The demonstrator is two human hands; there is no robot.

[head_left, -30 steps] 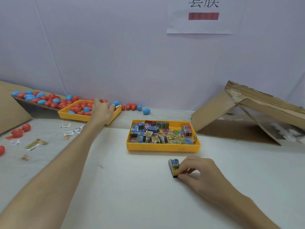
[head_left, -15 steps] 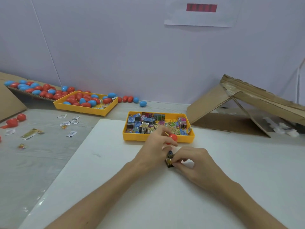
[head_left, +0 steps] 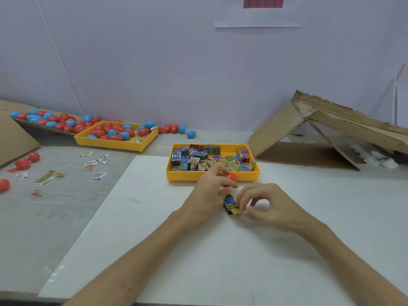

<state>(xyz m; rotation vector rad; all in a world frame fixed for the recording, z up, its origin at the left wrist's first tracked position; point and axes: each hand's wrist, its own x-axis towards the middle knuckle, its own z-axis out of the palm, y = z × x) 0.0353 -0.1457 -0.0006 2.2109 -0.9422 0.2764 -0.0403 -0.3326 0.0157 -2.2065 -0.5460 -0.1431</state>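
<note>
On the white board (head_left: pixel 154 228), just in front of the yellow tray (head_left: pixel 212 176) w/ small packets: left hand (head_left: pixel 207 193) holds a red egg (head_left: pixel 229 178) in curled fingers; right hand (head_left: pixel 267 206) pinches a small packet (head_left: pixel 230 204) standing on the board, btw both hands.

A yellow tray (head_left: pixel 212 176) of small printed packets (head_left: pixel 198 159) stood at the far edge of a white board (head_left: pixel 154 239) laid on the grey table (head_left: pixel 44 217). A second yellow tray (head_left: pixel 110 145), well to the left by the wall, held red and blue eggs (head_left: pixel 114 131); more eggs (head_left: pixel 42 119) lay on a cardboard sheet (head_left: pixel 13 138) beside it. Small sachets (head_left: pixel 99 175) were scattered on the table. A collapsed cardboard box (head_left: pixel 331 129) sat at right, and a paper sheet (head_left: pixel 262 18) hung on the wall.
</note>
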